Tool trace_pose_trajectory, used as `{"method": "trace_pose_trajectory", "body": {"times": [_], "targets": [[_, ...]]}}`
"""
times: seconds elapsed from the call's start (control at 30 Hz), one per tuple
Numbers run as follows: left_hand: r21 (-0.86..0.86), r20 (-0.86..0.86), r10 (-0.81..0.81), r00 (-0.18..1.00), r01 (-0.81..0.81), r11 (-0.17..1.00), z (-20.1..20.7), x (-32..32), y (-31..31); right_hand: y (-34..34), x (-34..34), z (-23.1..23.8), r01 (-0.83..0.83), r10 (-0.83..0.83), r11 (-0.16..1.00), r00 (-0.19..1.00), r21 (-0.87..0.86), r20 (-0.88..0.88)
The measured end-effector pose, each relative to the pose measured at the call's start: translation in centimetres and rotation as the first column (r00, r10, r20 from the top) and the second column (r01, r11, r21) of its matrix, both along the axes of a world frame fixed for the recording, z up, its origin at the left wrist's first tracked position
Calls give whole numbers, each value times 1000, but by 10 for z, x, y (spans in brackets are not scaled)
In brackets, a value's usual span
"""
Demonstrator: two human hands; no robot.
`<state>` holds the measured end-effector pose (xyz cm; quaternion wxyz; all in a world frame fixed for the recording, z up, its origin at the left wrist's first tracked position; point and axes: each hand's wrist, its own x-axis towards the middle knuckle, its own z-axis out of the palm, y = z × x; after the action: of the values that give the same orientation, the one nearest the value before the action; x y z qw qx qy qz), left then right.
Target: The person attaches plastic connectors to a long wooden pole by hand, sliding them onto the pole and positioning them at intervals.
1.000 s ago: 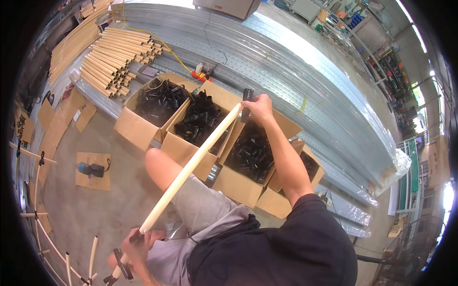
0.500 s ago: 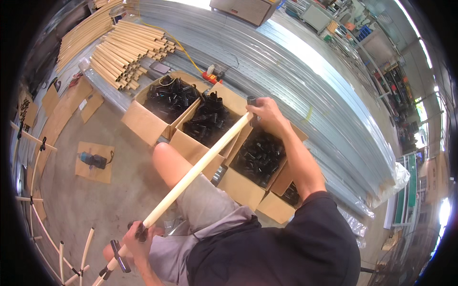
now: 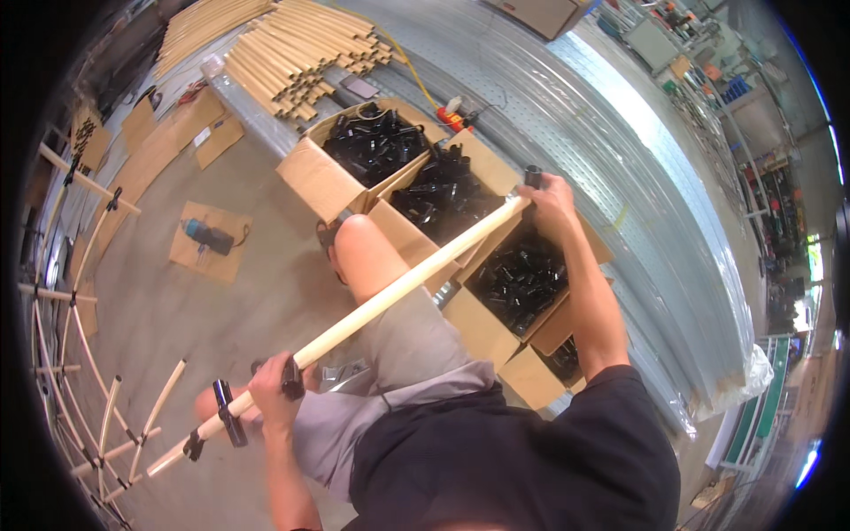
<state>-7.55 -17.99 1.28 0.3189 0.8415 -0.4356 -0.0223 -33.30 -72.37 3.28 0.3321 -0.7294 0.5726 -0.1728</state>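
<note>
Left hand (image 3: pixel 270 389): closed around the wooden pole (image 3: pixel 398 292) near its low end, fingers wrapped over a black clamp (image 3: pixel 291 378) on it.
Second clamp (image 3: pixel 229 412): on the pole just below the left hand; a third black fitting (image 3: pixel 192 444) further down, near the pole's tip.
Wooden pole: slanting across the bare knee (image 3: pixel 359 239), from lower left up to upper right.
Right hand (image 3: pixel 551 200): gripping the pole's far end, fingers curled shut on a black cap (image 3: pixel 532 176) there.
Cardboard boxes (image 3: pixel 323 181): under the pole's upper half, beyond the knee, filled with black parts (image 3: pixel 376 146).
Bundle of pale rods (image 3: pixel 297 53): past the boxes, well apart from the pole.
Metal sheets (image 3: pixel 567 97): behind the boxes, to the right of the pole's top.
</note>
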Motion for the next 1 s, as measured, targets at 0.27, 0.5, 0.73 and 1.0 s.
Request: {"method": "trace_pose_trajectory", "body": {"times": [0.27, 0.5, 0.73, 1.0], "targets": [[92, -149, 40, 988, -26, 995, 17, 2, 2, 19, 6, 23, 22, -74, 972, 974, 233, 215], [101, -85, 73, 994, -64, 993, 41, 12, -5, 18, 27, 33, -15, 48, 972, 990, -233, 136], [-48, 123, 83, 989, -77, 996, 47, 15, 4, -2, 41, 31, -122, 151, 987, 918, -100, 367], [103, -12, 63, 998, -61, 993, 68, 12, 14, -19, 50, -13, -153, 173, 976, 977, -153, 123]]}}
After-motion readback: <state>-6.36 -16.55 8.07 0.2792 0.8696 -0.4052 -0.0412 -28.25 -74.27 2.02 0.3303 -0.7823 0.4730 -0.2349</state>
